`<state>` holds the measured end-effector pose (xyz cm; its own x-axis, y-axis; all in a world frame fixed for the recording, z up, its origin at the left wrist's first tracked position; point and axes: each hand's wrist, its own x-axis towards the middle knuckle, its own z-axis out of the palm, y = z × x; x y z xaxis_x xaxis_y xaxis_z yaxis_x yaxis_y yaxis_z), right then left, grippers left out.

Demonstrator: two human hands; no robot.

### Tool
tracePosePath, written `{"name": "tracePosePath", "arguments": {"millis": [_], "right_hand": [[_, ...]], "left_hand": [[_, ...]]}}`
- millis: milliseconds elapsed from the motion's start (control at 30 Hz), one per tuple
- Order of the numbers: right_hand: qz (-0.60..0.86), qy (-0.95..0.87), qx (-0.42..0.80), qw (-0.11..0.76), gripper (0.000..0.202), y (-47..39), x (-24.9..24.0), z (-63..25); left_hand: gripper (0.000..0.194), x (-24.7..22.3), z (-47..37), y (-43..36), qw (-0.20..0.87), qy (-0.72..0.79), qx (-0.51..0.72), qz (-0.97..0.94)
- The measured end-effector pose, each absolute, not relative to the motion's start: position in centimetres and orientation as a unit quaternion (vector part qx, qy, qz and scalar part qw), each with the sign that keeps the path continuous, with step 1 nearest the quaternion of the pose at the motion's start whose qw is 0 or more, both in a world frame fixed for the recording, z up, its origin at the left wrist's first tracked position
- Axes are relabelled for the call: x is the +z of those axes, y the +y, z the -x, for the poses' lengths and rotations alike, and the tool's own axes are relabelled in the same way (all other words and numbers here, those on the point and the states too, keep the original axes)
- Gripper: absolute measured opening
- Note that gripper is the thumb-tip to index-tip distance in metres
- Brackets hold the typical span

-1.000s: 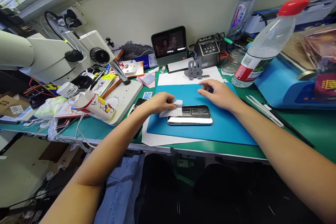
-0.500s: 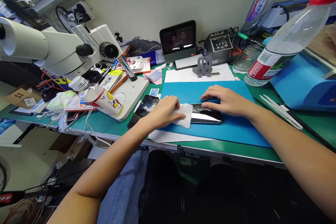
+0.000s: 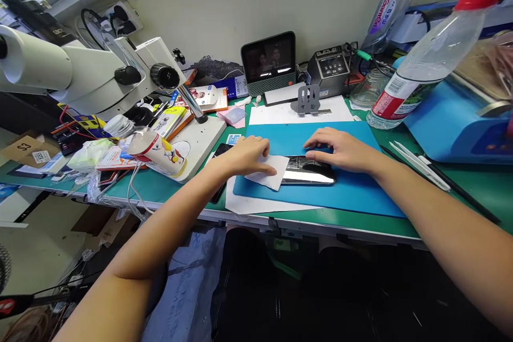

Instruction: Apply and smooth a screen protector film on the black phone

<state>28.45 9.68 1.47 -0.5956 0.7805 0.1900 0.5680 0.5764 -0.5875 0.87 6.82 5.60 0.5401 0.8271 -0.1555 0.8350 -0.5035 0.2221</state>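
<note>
My left hand (image 3: 250, 155) is closed on a white wipe (image 3: 274, 172), which lies over the left part of a black phone (image 3: 308, 173). The phone lies flat on a blue mat (image 3: 348, 197), its glossy surface reflecting light. At the phone's right part is my right hand (image 3: 340, 150), thumb at its far edge and the fingers curved beyond it over the mat, with a gap between thumb and fingers. Left of the mat, a second black phone (image 3: 218, 194) is mostly hidden by my left hand and forearm.
A microscope (image 3: 100, 72) and a tilted drink bottle (image 3: 156, 152) stand on the left. Behind the mat are a grey stand (image 3: 308, 100) and a small screen (image 3: 269, 59). A red-capped bottle (image 3: 404, 93), white tweezers (image 3: 419, 165) and a blue machine (image 3: 452, 133) are on the right.
My left hand has shifted slightly left, and the wipe lies flatter and shows more. The second phone is more covered. The whole view has shifted a little; my right hand keeps its pose.
</note>
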Motion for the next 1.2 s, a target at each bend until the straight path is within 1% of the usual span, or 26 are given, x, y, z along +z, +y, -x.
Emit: {"name": "tracePosePath", "arguments": {"millis": [200,433,633,767,833,967,1200], "right_hand": [[0.388,-0.861,0.241,0.223,0.042,9.7,1.4,-28.5],[0.392,-0.857,0.249,0.222,0.045,9.7,1.3,-28.5],[0.396,-0.856,0.251,0.220,0.046,9.7,1.3,-28.5],[0.393,-0.858,0.244,0.223,0.048,9.8,1.3,-28.4],[0.387,-0.861,0.239,0.226,0.052,9.9,1.2,-28.5],[0.387,-0.851,0.251,0.251,0.066,10.1,1.0,-28.5],[0.414,-0.797,0.321,0.299,0.081,10.0,0.6,-28.7]], "left_hand": [[0.037,5.7,-2.6,6.5,0.155,0.430,-0.045,-0.888],[0.037,6.3,-0.8,7.3,0.165,0.472,-0.063,-0.864],[0.041,6.0,-3.3,7.0,0.176,0.439,-0.058,-0.879],[0.036,5.6,-5.2,6.9,0.176,0.432,-0.052,-0.883],[0.032,5.6,-6.2,6.7,0.173,0.427,-0.054,-0.886],[0.030,5.7,-8.4,6.3,0.169,0.426,-0.066,-0.886],[0.035,5.2,-11.8,6.0,0.159,0.413,-0.068,-0.894]]}}
